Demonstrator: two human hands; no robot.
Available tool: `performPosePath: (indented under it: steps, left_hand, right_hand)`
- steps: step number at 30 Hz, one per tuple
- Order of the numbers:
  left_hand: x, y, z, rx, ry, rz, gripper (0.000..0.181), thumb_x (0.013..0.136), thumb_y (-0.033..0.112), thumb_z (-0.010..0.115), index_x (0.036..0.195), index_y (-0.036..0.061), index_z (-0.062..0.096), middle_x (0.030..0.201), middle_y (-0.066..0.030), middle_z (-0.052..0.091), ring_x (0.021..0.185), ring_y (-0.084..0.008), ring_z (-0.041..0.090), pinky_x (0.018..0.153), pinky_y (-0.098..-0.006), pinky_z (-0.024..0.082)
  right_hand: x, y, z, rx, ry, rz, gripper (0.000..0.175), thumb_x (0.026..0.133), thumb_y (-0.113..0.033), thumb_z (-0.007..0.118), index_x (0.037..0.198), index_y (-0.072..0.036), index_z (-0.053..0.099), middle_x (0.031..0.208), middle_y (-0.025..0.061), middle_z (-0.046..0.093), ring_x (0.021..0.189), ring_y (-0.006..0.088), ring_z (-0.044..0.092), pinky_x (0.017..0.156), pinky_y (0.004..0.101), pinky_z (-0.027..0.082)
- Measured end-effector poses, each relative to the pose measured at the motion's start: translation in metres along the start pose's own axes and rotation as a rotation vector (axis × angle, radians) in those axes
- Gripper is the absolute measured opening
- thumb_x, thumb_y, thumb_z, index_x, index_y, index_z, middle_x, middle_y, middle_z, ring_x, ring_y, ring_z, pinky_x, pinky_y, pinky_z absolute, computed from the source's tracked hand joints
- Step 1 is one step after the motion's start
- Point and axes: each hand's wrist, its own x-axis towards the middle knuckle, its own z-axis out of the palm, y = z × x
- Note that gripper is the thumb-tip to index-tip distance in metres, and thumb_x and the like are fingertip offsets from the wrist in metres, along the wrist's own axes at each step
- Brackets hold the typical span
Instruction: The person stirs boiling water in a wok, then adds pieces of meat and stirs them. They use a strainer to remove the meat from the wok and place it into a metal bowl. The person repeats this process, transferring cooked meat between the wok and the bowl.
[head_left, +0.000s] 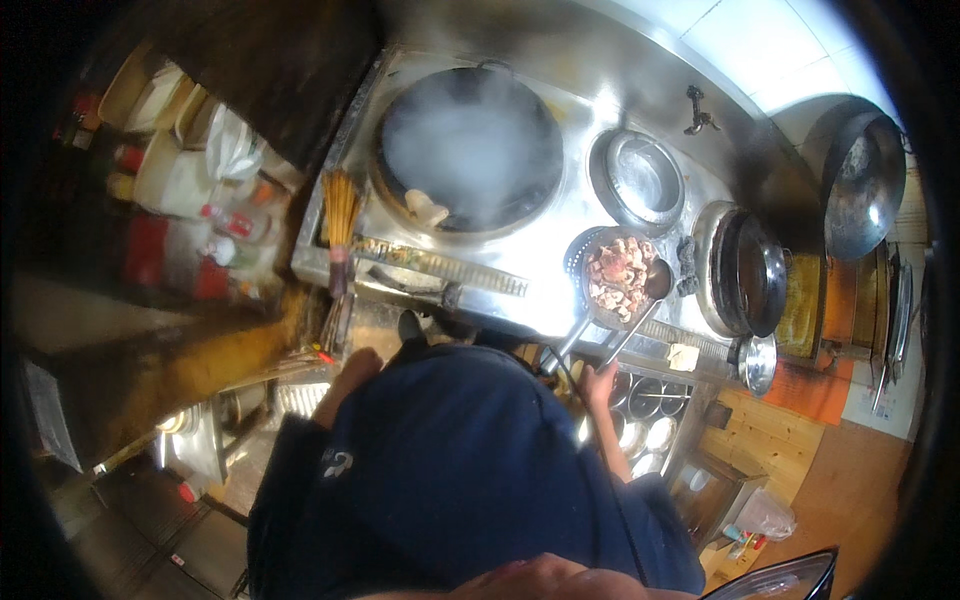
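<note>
My right hand (599, 384) is closed around the handle of a metal ladle (658, 280), whose bowl lies at the right side of the meat. The chopped meat pieces (619, 271) fill a perforated metal strainer (574, 259) on the steel cooktop; its handle (568, 343) reaches over the front edge, just left of my right hand. On my left side, my left hand (361, 369) hangs low beside the dark blue clothing, partly hidden, and its fingers are unclear. Ahead, steam rises over a large black wok (517, 191), with a pale folded cloth (425, 208) at its near rim.
A bamboo wok brush (340, 214) stands at the cooktop's left corner. Right of the large wok are a metal pot (643, 180) and another wok (759, 274). A wall tap (697, 110) projects behind. Several seasoning containers (646, 397) sit beside my right forearm.
</note>
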Motion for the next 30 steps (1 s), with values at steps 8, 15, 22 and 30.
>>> performPosePath:
  steps: [8,15,22,30]
  left_hand:
    - [-0.006,0.001,-0.006,-0.027,-0.046,0.021,0.02,0.078,0.019,0.064,0.077,0.0016,0.075,0.079,-0.0217,0.069,0.085,-0.0391,0.071,0.077,-0.0489,0.058]
    - [-0.005,-0.002,-0.006,-0.05,-0.043,-0.013,0.02,0.076,0.02,0.065,0.074,0.0019,0.072,0.08,-0.0227,0.068,0.085,-0.0411,0.069,0.077,-0.0517,0.056]
    - [-0.006,-0.002,-0.001,-0.04,-0.034,-0.018,0.021,0.079,0.022,0.065,0.076,0.0018,0.073,0.084,-0.0244,0.069,0.087,-0.0422,0.069,0.079,-0.0519,0.056]
    - [-0.004,-0.002,-0.003,-0.104,-0.073,-0.124,0.023,0.082,0.023,0.065,0.077,0.0018,0.074,0.087,-0.0252,0.07,0.089,-0.0427,0.07,0.08,-0.0516,0.056]
  right_hand:
    - [0.003,0.001,0.004,0.024,0.0,-0.027,0.067,0.09,-0.006,0.064,0.15,-0.001,0.034,0.113,0.0198,0.06,0.093,0.0281,0.061,0.08,0.0392,0.051]
    - [0.022,0.032,0.015,0.135,-0.008,-0.044,0.064,0.094,-0.004,0.064,0.148,-0.013,0.031,0.079,0.0098,0.06,0.054,0.0199,0.059,0.045,0.0358,0.047]
    - [0.029,0.046,0.014,0.151,-0.053,-0.017,0.069,0.093,-0.003,0.06,0.153,-0.008,0.028,0.086,0.0112,0.06,0.059,0.0183,0.058,0.049,0.0343,0.049]
    - [0.023,0.035,0.008,0.156,-0.034,0.034,0.044,0.093,-0.003,0.06,0.134,-0.004,0.046,0.078,0.0092,0.061,0.056,0.0181,0.06,0.046,0.0331,0.048]
